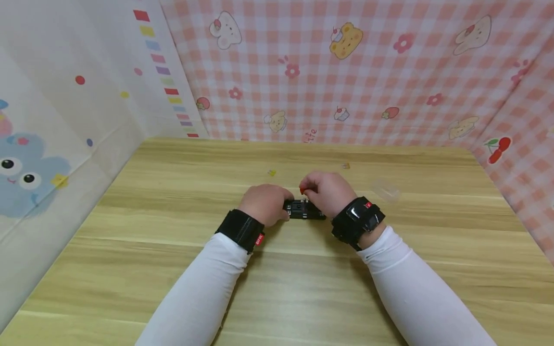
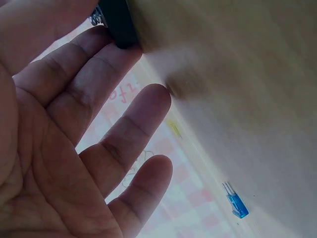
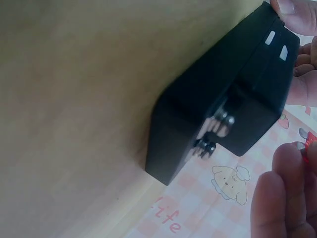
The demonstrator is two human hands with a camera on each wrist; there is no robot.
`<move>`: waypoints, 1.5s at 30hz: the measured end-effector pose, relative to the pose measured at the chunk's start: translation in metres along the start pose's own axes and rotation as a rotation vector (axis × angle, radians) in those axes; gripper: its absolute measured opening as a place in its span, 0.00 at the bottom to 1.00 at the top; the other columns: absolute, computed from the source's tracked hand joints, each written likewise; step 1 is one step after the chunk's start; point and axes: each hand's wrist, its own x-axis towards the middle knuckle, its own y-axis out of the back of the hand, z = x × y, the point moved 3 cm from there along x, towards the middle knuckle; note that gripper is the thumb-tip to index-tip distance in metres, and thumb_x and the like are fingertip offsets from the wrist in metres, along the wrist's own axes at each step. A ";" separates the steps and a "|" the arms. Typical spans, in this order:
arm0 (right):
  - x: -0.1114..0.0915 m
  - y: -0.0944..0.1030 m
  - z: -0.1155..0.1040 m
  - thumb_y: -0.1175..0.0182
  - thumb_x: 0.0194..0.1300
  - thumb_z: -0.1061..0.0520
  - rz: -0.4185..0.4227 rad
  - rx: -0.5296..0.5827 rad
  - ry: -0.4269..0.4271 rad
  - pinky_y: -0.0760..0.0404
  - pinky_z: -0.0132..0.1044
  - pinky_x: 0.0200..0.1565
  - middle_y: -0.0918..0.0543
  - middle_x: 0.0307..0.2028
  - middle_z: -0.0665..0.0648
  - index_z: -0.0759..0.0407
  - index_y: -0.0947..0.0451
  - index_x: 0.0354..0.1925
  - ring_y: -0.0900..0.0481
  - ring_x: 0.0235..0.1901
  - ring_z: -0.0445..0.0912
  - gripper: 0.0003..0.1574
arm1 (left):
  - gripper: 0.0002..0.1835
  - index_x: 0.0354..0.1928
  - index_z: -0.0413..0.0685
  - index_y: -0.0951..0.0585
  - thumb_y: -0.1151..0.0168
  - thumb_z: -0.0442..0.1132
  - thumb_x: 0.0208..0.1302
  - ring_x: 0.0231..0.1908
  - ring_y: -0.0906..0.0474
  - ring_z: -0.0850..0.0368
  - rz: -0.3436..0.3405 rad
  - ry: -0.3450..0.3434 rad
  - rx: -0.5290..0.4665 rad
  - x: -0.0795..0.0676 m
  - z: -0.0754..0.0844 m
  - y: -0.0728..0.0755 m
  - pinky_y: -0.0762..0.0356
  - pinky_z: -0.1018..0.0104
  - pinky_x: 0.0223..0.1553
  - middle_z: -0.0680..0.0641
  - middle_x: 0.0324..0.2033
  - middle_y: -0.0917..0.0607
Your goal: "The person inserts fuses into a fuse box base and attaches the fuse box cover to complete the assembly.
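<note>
My left hand (image 1: pixel 265 204) grips the left end of a small black box (image 1: pixel 298 210) between thumb and fingers on the wooden table. Metal contacts (image 3: pixel 223 121) show in a recess of the box in the right wrist view. Just above the box, my right hand (image 1: pixel 332 192) pinches a small red piece (image 1: pixel 302 191) between thumb and fingertips. Part of this red piece (image 3: pixel 311 140), with a bit of metal, shows at that view's right edge. Fingers cover most of it. Apart from the box lies a small blue piece with thin metal prongs (image 2: pixel 237 205).
Behind the hands lie a small yellow piece (image 1: pixel 271 172) and a small orange piece (image 1: pixel 346 166). A clear plastic item (image 1: pixel 386 190) lies to the right of my right hand. Patterned cloth walls (image 1: pixel 346 86) border the wooden table (image 1: pixel 294 288).
</note>
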 end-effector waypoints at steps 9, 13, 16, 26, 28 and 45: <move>-0.002 -0.002 -0.005 0.37 0.60 0.60 -0.040 -0.037 0.025 0.25 0.38 0.33 0.18 0.27 0.46 0.49 0.19 0.32 0.25 0.27 0.39 0.05 | 0.17 0.44 0.64 0.18 0.28 0.52 0.50 0.31 0.29 0.60 -0.007 0.007 -0.022 0.000 0.001 0.001 0.29 0.59 0.32 0.58 0.36 0.18; -0.002 -0.004 -0.005 0.36 0.59 0.59 -0.066 -0.078 0.064 0.26 0.38 0.32 0.18 0.25 0.45 0.50 0.19 0.30 0.26 0.27 0.39 0.04 | 0.18 0.44 0.65 0.18 0.28 0.53 0.50 0.31 0.29 0.61 -0.011 0.008 -0.024 0.001 0.001 0.001 0.29 0.60 0.31 0.59 0.36 0.18; -0.003 -0.006 -0.006 0.35 0.58 0.58 -0.076 -0.104 0.095 0.26 0.37 0.31 0.19 0.24 0.44 0.50 0.19 0.29 0.26 0.26 0.38 0.03 | 0.18 0.44 0.65 0.18 0.29 0.53 0.50 0.31 0.29 0.61 -0.016 0.012 -0.026 0.001 0.001 0.001 0.29 0.60 0.31 0.59 0.36 0.18; -0.004 -0.008 -0.009 0.33 0.57 0.59 -0.084 -0.148 0.136 0.27 0.35 0.29 0.19 0.24 0.43 0.50 0.19 0.28 0.27 0.25 0.38 0.04 | 0.17 0.44 0.65 0.18 0.29 0.52 0.50 0.30 0.28 0.60 -0.017 0.011 -0.035 0.001 0.000 0.001 0.29 0.61 0.30 0.58 0.34 0.19; -0.004 -0.008 -0.009 0.33 0.57 0.59 -0.085 -0.159 0.136 0.27 0.35 0.29 0.19 0.24 0.43 0.50 0.18 0.28 0.27 0.25 0.38 0.04 | 0.17 0.44 0.65 0.18 0.29 0.52 0.50 0.30 0.28 0.60 -0.018 0.011 -0.034 0.001 0.000 0.000 0.29 0.61 0.30 0.58 0.35 0.19; -0.003 -0.012 -0.009 0.34 0.57 0.60 -0.087 -0.180 0.157 0.26 0.36 0.31 0.19 0.26 0.43 0.49 0.18 0.30 0.27 0.27 0.39 0.05 | 0.17 0.45 0.65 0.18 0.29 0.52 0.51 0.30 0.28 0.61 -0.023 0.013 -0.044 0.001 -0.002 -0.001 0.29 0.61 0.30 0.58 0.35 0.18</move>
